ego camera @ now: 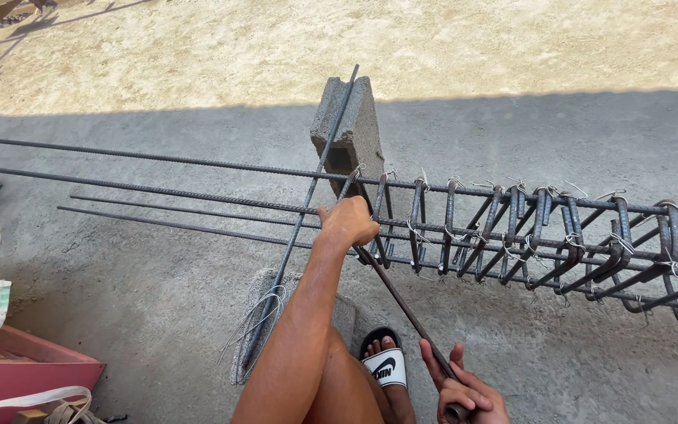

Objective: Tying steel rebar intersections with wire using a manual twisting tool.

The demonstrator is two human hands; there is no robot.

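Observation:
A long cage of steel rebar [527, 235] with several bent stirrups tied by thin wire runs across a grey concrete floor. My left hand [347, 222] is closed on the nearest stirrup at the cage's left end. My right hand [468, 392], low in the view, grips the handle of a thin metal rod tool [402, 302] whose far end reaches up to that same stirrup. Bare long bars [158, 188] stick out to the left beyond the stirrups.
A grey concrete block [351, 133] stands upright under the bars, and a second one [264, 314] lies below with a loose rebar [308, 196] and a bundle of tie wires [256, 322] on it. My sandalled foot [382, 361] rests by it. A pink tray [25, 365] sits at left.

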